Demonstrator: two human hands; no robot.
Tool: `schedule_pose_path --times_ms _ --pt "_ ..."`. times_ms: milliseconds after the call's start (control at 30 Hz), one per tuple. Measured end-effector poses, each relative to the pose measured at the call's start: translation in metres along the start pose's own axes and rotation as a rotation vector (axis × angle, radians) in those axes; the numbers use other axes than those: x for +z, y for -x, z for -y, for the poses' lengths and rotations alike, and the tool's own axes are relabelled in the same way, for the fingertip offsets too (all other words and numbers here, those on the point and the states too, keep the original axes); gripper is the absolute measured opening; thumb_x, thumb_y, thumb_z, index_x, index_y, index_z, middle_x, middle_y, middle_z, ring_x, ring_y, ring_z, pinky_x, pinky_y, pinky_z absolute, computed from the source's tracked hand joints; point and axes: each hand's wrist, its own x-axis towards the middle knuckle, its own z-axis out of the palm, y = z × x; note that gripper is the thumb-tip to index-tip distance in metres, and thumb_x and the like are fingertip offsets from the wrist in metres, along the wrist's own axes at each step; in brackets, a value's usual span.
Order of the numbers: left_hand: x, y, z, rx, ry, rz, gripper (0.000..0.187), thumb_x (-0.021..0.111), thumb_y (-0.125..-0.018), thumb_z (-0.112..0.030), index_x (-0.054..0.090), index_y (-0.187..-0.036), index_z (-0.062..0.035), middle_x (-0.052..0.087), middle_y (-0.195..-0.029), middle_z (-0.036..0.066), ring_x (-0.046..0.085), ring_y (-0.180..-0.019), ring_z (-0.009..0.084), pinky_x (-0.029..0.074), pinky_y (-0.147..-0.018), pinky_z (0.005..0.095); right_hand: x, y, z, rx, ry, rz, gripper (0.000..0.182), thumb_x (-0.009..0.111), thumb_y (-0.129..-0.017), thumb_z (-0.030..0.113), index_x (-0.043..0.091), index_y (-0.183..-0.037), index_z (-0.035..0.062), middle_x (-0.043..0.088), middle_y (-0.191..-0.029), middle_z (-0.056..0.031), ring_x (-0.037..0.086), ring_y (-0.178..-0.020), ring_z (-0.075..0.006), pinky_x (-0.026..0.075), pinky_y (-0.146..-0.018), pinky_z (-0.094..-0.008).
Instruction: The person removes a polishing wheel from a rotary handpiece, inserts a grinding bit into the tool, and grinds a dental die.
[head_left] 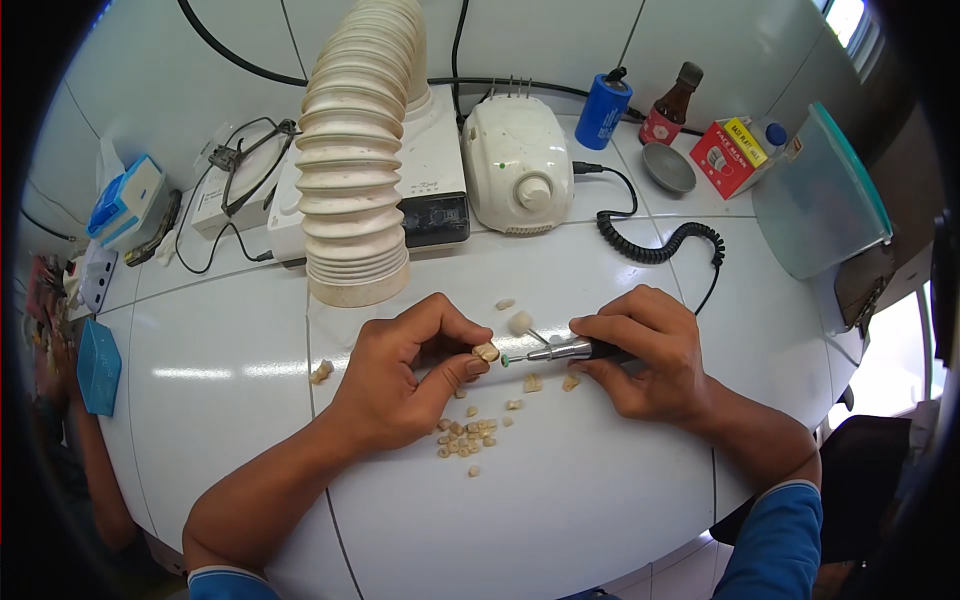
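Observation:
Between thumb and fingertips, my left hand point(415, 365) pinches a small yellowish dental crown point(486, 352). My right hand point(645, 350) grips a rotary handpiece point(562, 350) like a pen, its metal nose pointing left. The green grinding tip point(506, 360) sits right beside the crown. Just behind the handpiece lies a round whitish polishing bit point(521, 323) on a metal shank. Below my hands, a loose cluster of small tooth-coloured crowns point(463, 440) is spread on the white tabletop point(520, 520). A few larger pieces point(532, 383) lie under the handpiece.
A ribbed suction hose point(352, 160) hangs over the back of the table. Behind stands the white control unit point(518, 165) with a coiled black cord point(660, 248). At back right are a blue canister point(603, 110), a brown bottle point(672, 105) and a clear bin point(820, 200). Another person's arm point(95, 450) is at far left.

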Motion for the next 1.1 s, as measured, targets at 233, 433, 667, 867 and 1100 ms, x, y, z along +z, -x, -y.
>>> schedule_pose_path --times_ms 233,433,667,867,1100 --pt "-0.0008 -0.0002 -0.0032 -0.006 -0.012 0.028 0.012 0.074 -0.107 0.003 0.068 -0.117 0.0024 0.080 -0.107 0.012 0.077 -0.097 0.0134 0.062 -0.088 0.0297 0.0005 0.0003 -0.0003 -0.014 -0.007 0.013 0.043 0.096 -0.069 0.005 0.084 -0.110 0.0074 0.073 -0.088 -0.0069 0.069 -0.075 -0.0261 0.051 -0.066 -0.0395" --pt "-0.0017 0.0001 -0.0028 -0.015 -0.004 0.051 0.013 0.074 -0.107 0.004 0.068 -0.117 0.0026 0.080 -0.109 0.012 0.078 -0.100 0.0142 0.063 -0.090 0.0301 -0.0004 0.0003 -0.0001 -0.015 -0.010 0.038 0.044 0.097 -0.069 0.006 0.084 -0.110 0.0082 0.073 -0.089 -0.0061 0.068 -0.075 -0.0256 0.050 -0.065 -0.0396" --pt "-0.0013 -0.0001 -0.0011 0.006 -0.036 0.047 0.014 0.074 -0.106 0.005 0.067 -0.117 0.0028 0.080 -0.111 0.013 0.079 -0.102 0.0154 0.064 -0.092 0.0311 -0.0022 -0.0008 0.0020 -0.036 0.012 0.081 0.045 0.099 -0.069 0.011 0.084 -0.111 0.0099 0.072 -0.091 -0.0043 0.068 -0.076 -0.0249 0.050 -0.066 -0.0396" --pt "-0.0017 0.0001 -0.0012 -0.001 -0.026 0.052 0.014 0.075 -0.106 0.005 0.067 -0.117 0.0028 0.079 -0.111 0.013 0.079 -0.103 0.0158 0.064 -0.093 0.0314 -0.0003 0.0008 -0.0004 -0.010 -0.010 0.056 0.044 0.098 -0.070 0.009 0.084 -0.112 0.0099 0.072 -0.089 -0.0049 0.067 -0.074 -0.0250 0.050 -0.065 -0.0392" --pt "-0.0022 0.0003 -0.0019 -0.011 -0.032 0.053 0.014 0.075 -0.106 0.005 0.066 -0.117 0.0029 0.079 -0.111 0.013 0.079 -0.103 0.0162 0.064 -0.094 0.0318 -0.0019 -0.0006 0.0011 -0.024 -0.008 0.061 0.044 0.097 -0.070 0.006 0.084 -0.112 0.0081 0.073 -0.090 -0.0060 0.067 -0.074 -0.0251 0.050 -0.065 -0.0389"
